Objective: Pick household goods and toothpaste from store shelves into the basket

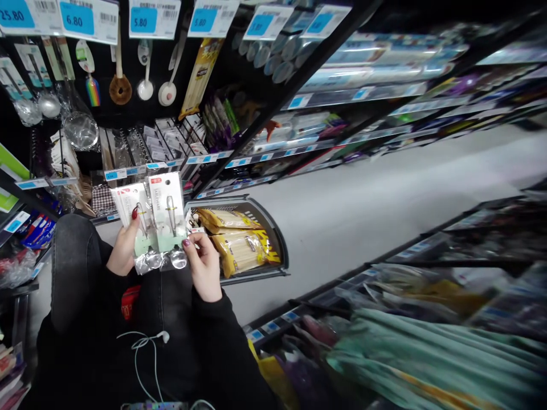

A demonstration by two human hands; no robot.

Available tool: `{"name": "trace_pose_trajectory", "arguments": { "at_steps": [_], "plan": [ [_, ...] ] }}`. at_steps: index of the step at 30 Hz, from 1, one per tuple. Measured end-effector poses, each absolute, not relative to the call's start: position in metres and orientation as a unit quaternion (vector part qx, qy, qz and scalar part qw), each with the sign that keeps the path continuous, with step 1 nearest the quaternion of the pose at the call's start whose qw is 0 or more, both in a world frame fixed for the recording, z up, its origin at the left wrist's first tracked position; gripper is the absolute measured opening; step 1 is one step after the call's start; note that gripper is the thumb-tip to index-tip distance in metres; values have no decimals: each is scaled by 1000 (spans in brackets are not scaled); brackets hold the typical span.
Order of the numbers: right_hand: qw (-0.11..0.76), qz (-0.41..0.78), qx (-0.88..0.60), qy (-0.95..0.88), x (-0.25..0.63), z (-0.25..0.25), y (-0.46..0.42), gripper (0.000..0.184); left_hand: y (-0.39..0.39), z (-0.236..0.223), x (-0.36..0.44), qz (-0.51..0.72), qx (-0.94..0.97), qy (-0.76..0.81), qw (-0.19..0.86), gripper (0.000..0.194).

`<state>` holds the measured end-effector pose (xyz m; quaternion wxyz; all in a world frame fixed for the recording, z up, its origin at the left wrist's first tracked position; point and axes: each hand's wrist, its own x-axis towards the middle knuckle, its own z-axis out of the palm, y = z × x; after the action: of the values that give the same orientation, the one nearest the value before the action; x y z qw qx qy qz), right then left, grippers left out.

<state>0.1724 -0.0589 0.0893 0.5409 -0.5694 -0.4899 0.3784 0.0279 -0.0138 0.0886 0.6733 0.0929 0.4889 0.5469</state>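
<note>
My left hand [123,249] is closed on a carded spoon pack [133,206], its thumb lying across the front of the card. Overlapping that one on the right is a second carded spoon pack [167,212], marked "tableware". My right hand [205,266] pinches the lower right edge of this second pack between thumb and fingers. Through clear plastic at the bottom of both packs, shiny metal spoon bowls show. The packs are held upright above my lap. Fingers behind the cards are hidden.
A grey shopping basket [280,242] with yellow packs of chopsticks [243,253] stands on the floor to the right. Ahead, a shelf holds hanging ladles and strainers [80,128] under price tags [154,18]. Another shelf with green packaged goods [410,359] lines the aisle's right side.
</note>
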Motion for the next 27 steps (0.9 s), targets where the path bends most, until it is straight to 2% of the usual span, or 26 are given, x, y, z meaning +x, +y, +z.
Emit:
{"name": "trace_pose_trajectory", "arguments": {
  "at_steps": [9, 12, 16, 18, 20, 23, 25, 27],
  "plan": [
    [570, 392, -522, -500, 169, 102, -87, 28, -12, 85, 19, 552, 123, 445, 695, 33],
    [587, 479, -490, -432, 168, 101, -85, 34, -12, 88, 19, 548, 119, 449, 695, 32],
    [565, 730, -293, -250, 172, 96, -80, 36, -12, 95, 19, 521, 137, 434, 722, 36],
    [576, 786, -139, -173, 175, 89, -79, 41, -12, 98, 19, 515, 141, 433, 726, 37],
    [602, 791, -3, -112, 177, 80, -79, 39, -12, 100, 19, 517, 142, 440, 720, 36],
    [626, 766, 123, -77, 176, 66, -81, 27, -12, 99, 19, 520, 147, 447, 713, 36],
    [644, 745, 149, -86, 176, 61, -82, 24, -12, 98, 19, 519, 154, 443, 715, 37],
    [661, 733, 110, -115, 179, 62, -83, 23, -12, 96, 19, 518, 163, 436, 718, 38]
  ]
}}
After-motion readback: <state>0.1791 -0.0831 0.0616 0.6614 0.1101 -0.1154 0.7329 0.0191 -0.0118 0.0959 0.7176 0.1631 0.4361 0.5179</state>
